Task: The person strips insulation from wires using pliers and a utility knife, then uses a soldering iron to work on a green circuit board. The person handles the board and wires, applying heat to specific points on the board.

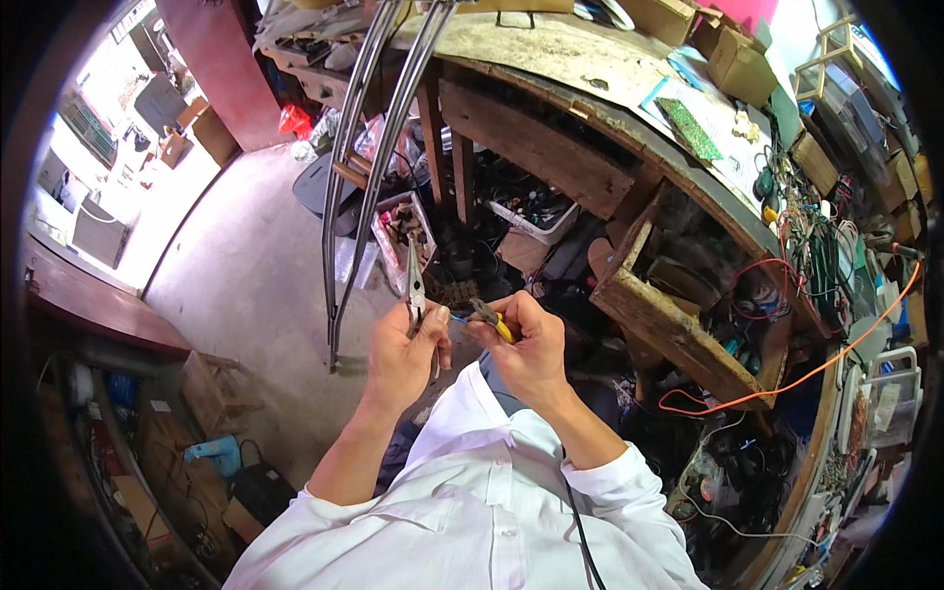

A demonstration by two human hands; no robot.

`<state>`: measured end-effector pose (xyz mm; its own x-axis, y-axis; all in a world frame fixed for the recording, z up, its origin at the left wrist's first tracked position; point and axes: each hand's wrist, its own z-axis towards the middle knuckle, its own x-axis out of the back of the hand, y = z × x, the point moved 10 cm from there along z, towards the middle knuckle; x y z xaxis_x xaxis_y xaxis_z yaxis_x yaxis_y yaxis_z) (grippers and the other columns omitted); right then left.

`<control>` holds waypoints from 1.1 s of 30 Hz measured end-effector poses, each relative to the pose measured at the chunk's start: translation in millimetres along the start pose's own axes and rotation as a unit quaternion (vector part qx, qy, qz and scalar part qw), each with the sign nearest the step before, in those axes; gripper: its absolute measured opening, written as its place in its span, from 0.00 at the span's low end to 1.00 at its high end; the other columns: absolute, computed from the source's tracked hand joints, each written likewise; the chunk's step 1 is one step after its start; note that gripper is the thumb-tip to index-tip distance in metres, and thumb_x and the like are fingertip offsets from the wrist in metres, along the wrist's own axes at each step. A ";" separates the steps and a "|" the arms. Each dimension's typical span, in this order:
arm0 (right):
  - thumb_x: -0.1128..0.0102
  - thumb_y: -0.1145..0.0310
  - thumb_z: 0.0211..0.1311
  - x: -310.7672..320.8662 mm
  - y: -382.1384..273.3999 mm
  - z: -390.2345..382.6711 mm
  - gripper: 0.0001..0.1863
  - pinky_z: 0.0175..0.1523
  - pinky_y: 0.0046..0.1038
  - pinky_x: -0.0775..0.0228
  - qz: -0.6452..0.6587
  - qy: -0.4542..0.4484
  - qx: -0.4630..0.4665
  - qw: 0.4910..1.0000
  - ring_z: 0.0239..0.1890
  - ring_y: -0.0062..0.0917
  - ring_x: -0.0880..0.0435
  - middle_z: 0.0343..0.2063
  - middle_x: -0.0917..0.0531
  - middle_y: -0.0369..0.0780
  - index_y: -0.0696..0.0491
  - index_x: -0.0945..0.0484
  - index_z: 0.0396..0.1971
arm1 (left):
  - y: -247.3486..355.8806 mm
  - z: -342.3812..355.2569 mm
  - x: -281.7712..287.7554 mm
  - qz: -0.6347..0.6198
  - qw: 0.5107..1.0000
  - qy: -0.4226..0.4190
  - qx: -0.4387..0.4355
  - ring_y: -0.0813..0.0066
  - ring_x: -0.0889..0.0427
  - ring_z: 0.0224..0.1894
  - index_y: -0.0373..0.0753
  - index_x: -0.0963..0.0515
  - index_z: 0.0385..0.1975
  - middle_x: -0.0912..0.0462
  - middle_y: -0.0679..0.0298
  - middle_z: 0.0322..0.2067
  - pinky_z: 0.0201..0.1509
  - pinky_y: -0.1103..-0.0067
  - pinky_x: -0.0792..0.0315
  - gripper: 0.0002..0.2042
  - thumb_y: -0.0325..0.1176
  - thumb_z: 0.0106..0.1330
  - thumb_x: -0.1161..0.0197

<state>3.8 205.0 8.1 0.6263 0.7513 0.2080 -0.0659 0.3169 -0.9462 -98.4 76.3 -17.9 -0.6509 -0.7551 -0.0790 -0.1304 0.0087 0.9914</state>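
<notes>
My left hand (401,349) is closed around long-nose pliers (416,288), whose metal jaws point away from me. My right hand (528,349) grips small pliers or cutters with yellow handles (503,327), the head angled toward the left hand. A thin blue wire (458,319) runs between the two hands near my left thumb; where its ends are held is too small to tell. Both hands are held in front of my white shirt, above the shadowed clutter under the bench.
A worn wooden bench (511,39) with boxes and tangled cables spans the top and right, its open drawer (678,349) jutting out. Long curved metal rails (349,206) stand ahead-left, beside a bin (531,224) of parts. An orange cable (855,342) loops at the right; a doorway (108,187) is at upper left.
</notes>
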 end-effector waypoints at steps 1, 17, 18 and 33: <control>0.33 0.85 0.54 1.2 -3.7 1.7 0.10 0.31 0.15 0.33 -0.012 -0.005 0.001 1.000 0.28 0.10 0.23 0.27 0.16 0.36 0.59 0.27 0.29 | 0.2 -0.3 -0.2 -0.002 1.000 0.001 -0.012 0.79 0.26 0.19 0.34 0.28 0.34 0.25 0.66 0.22 0.22 0.82 0.28 0.09 0.34 0.73 0.43; 0.33 0.86 0.54 27.8 8.2 15.8 0.17 0.37 0.16 0.31 0.241 0.072 -0.037 0.967 0.31 0.12 0.25 0.32 0.16 0.40 0.55 0.35 0.25 | -7.7 -6.9 -26.4 -0.233 0.954 -0.134 0.134 0.52 0.17 0.51 0.31 0.37 0.63 0.22 0.46 0.53 0.54 0.62 0.20 0.20 0.27 0.73 0.50; 0.34 0.87 0.54 29.7 7.1 16.4 0.18 0.40 0.17 0.27 0.246 0.071 -0.037 0.966 0.33 0.14 0.23 0.33 0.16 0.41 0.54 0.37 0.26 | -9.0 -8.7 -28.4 -0.215 0.957 -0.146 0.131 0.53 0.19 0.54 0.31 0.38 0.64 0.24 0.46 0.55 0.57 0.62 0.23 0.21 0.24 0.72 0.51; 0.31 0.80 0.55 36.2 -9.8 10.9 0.09 0.26 0.15 0.42 0.038 0.110 0.018 0.993 0.22 0.09 0.35 0.20 0.25 0.29 0.57 0.25 0.29 | -32.5 -24.2 -35.4 -0.018 0.973 -0.197 0.117 0.81 0.25 0.42 0.31 0.33 0.62 0.21 0.65 0.47 0.47 0.82 0.29 0.19 0.25 0.72 0.53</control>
<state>18.6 235.5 27.6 0.7723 0.6308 0.0746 -0.1437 0.2878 -0.9468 -53.1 86.8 -44.8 -0.8732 -0.4478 -0.1922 -0.2950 0.1719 0.9399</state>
